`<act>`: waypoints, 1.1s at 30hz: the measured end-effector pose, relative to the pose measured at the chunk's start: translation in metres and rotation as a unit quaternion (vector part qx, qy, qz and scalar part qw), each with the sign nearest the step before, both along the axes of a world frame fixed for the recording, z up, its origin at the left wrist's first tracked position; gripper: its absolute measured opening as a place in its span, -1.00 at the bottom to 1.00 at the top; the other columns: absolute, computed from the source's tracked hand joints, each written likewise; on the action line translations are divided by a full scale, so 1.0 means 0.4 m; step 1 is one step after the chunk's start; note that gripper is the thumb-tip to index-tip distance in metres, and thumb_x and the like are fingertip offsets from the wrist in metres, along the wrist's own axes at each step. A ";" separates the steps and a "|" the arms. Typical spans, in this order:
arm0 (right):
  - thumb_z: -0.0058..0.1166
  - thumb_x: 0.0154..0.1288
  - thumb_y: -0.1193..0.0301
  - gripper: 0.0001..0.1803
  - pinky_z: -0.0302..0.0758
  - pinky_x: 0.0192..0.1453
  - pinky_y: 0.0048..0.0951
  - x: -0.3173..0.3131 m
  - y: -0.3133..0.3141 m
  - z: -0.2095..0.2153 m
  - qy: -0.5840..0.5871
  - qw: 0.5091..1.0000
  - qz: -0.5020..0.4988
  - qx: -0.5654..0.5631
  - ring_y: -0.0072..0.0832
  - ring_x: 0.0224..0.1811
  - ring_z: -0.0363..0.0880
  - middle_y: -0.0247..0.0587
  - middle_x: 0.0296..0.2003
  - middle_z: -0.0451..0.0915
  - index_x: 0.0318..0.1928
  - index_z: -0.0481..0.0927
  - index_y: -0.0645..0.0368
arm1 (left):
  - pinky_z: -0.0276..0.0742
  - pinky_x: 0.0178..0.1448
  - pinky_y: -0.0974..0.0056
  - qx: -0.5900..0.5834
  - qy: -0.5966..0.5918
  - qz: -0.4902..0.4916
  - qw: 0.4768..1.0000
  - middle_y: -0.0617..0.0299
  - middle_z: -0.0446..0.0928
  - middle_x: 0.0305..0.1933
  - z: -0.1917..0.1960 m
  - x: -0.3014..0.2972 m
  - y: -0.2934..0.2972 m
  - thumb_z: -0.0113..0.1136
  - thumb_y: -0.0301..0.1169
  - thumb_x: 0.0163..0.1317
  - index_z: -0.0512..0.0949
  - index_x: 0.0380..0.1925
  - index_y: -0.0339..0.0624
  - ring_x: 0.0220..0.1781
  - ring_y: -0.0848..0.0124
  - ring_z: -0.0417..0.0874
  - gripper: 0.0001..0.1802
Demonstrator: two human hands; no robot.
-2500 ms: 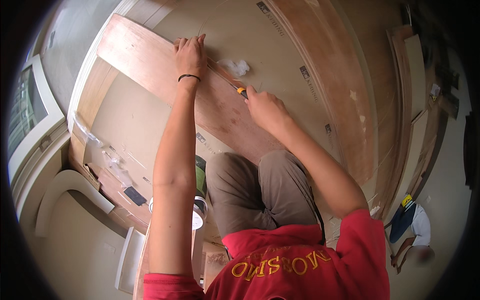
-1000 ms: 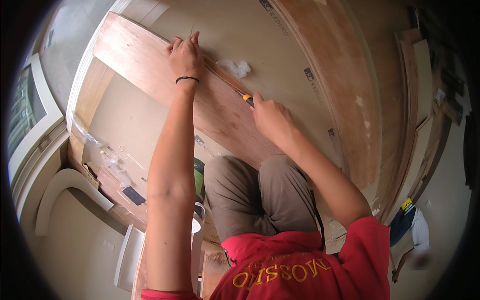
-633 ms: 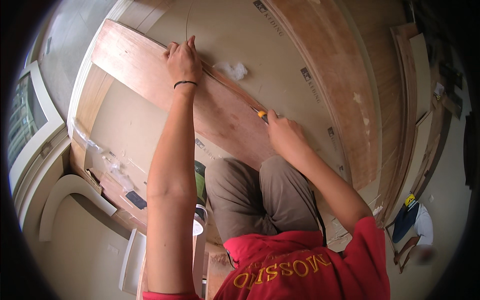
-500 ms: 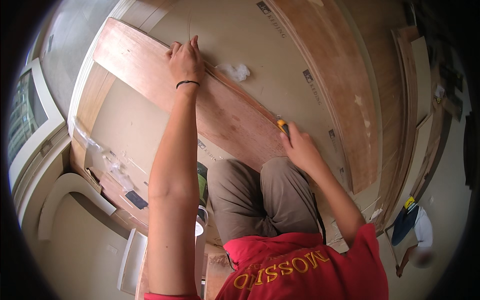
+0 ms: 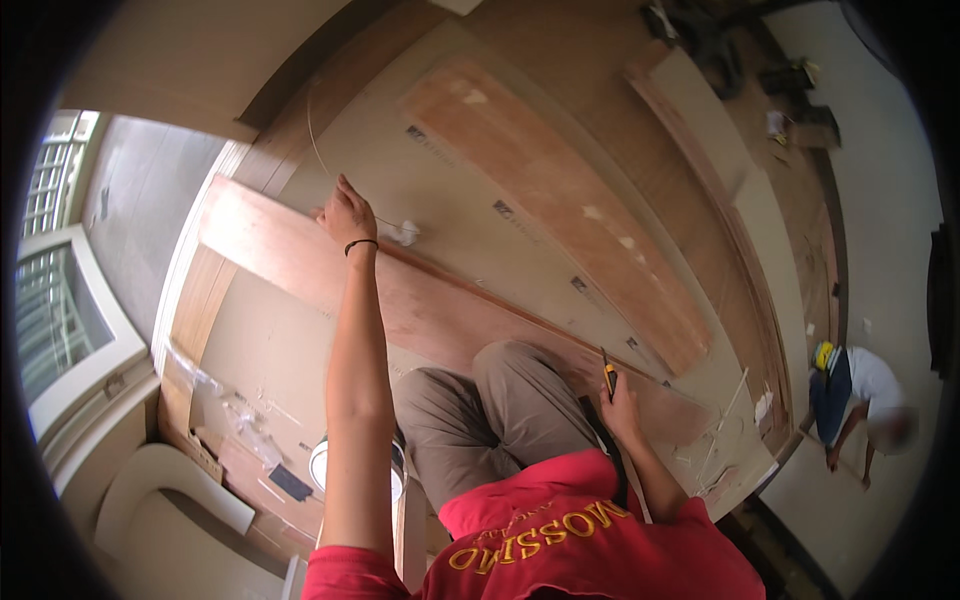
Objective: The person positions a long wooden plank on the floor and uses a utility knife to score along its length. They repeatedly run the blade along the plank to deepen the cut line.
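Farther along the long reddish board point(image 5: 440, 318) than half a second ago, the right hand point(image 5: 620, 405) grips a yellow-and-black hand tool point(image 5: 611, 378), shaft pointing away. Brown-trousered knees point(image 5: 515, 375) partly cover the board, which extends left to the left hand point(image 5: 347, 212), its fingers bunched; whether they pinch the thin strip point(image 5: 313, 130) curving beyond, I cannot tell.

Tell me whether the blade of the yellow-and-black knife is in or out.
Out: a thin, dark blade juts from the front of the knife in the right hand.
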State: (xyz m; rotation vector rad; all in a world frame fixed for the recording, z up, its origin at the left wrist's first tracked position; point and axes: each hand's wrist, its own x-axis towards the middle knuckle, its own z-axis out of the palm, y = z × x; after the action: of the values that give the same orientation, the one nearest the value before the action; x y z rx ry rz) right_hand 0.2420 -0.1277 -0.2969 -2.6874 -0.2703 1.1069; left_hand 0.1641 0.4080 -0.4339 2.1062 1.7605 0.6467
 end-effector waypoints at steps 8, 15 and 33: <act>0.06 0.35 0.32 -0.60 0.48 -0.18 0.08 -0.033 -0.199 -0.111 -0.017 0.996 -0.023 -0.083 0.23 -0.18 0.60 0.30 -0.30 0.59 0.09 0.33 0.23 | 0.50 -0.33 -0.03 -0.184 -0.206 -0.127 0.953 -0.17 0.59 -0.47 0.304 0.470 -0.583 -0.01 -0.10 0.44 0.61 -0.50 -0.29 -0.44 -0.05 0.62 -0.50; 0.00 0.41 0.25 -0.62 0.46 -0.16 0.14 -0.086 -0.193 -0.196 -0.073 0.974 0.039 0.211 0.28 -0.17 0.57 0.32 -0.27 0.60 0.09 0.32 0.18 | 0.45 0.21 -0.06 -0.396 -0.038 -0.523 0.753 -0.19 0.57 0.06 0.498 0.434 -0.975 -0.12 0.21 0.31 0.54 0.05 -0.27 0.08 -0.10 0.60 -0.26; 0.23 0.32 0.26 -0.53 0.49 -0.14 0.03 -0.032 0.030 -0.257 -0.004 0.993 0.024 0.114 0.24 -0.09 0.56 0.23 -0.17 0.61 0.09 0.37 0.21 | -0.07 0.45 -0.30 -0.054 0.163 0.099 0.980 -0.14 -0.04 0.55 -0.094 -0.123 -0.577 -0.23 -0.11 0.45 0.05 0.45 -0.12 0.58 -0.10 -0.09 -0.35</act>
State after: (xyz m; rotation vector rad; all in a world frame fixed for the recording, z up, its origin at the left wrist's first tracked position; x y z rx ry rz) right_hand 0.2291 -0.1158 -0.3996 -2.4955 -0.4368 1.0118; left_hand 0.1148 0.1771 -0.4713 2.0714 2.1463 0.2525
